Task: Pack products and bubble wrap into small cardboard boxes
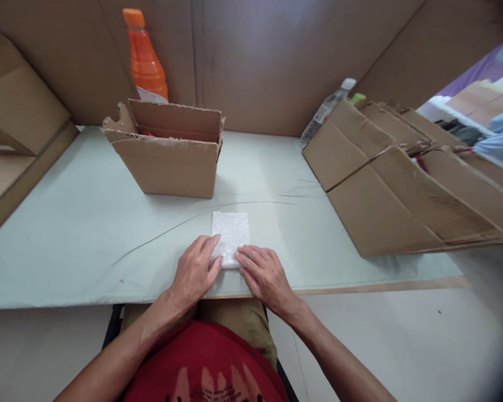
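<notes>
A small square of clear bubble wrap [230, 229] lies flat on the pale cloth near the table's front edge. It looks like a folded sheet or pouch; whether anything is inside cannot be made out. My left hand [196, 269] grips its left side, the thumb by the lower corner and the fingertips higher up. At the lower right corner, the fingers of my right hand [265, 273] are together and curled over the wrap, holding it against the table. My right thumb is partly hidden below the fingers.
Beyond the wrap stands an open cardboard box [174, 167] with something red inside. Behind it is an orange bottle [148, 67]. On the right are more cardboard boxes [385, 201] and a clear bottle [327, 111]. Another box [20, 100] stands far left, before cardboard walls [276, 61].
</notes>
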`<state>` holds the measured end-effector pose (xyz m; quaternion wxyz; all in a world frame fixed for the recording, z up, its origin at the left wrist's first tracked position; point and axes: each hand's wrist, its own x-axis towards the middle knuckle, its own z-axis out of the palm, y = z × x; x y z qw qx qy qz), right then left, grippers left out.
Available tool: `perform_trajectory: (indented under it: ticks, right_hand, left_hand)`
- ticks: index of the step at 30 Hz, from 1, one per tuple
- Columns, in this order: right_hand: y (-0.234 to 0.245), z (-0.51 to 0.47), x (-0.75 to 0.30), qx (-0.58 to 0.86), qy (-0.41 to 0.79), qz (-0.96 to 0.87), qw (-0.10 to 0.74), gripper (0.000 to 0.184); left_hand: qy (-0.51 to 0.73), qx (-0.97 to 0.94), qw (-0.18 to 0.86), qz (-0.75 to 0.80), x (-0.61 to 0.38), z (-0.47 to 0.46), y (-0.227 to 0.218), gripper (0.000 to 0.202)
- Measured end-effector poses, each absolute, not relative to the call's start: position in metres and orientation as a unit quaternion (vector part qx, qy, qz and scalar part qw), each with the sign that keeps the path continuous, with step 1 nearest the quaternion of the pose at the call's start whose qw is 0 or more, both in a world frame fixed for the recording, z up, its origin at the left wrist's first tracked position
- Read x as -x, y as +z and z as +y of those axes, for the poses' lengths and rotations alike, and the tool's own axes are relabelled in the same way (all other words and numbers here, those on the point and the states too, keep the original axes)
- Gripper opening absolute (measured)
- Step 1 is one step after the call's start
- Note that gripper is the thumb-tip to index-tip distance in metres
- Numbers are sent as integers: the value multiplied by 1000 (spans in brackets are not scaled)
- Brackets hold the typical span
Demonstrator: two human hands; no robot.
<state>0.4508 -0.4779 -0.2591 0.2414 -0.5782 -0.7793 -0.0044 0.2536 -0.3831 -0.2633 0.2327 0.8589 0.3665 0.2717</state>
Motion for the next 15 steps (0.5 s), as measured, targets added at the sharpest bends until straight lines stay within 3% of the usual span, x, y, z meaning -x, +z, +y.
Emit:
perform_trajectory:
  ticks: [6, 11, 15]
  right_hand:
    - [-251, -467, -454, 589, 98, -750, 285, 28]
    - [-244, -469, -454, 642, 241, -670, 285, 28]
    - [-244, -474, -451, 664, 87, -681, 297, 24]
  left_hand:
    - [292, -871, 269, 288, -238, -391, -259, 48]
    - [257, -846, 325, 336, -236, -389, -258, 50]
    - [238, -846, 287, 382, -244, -383, -257, 47]
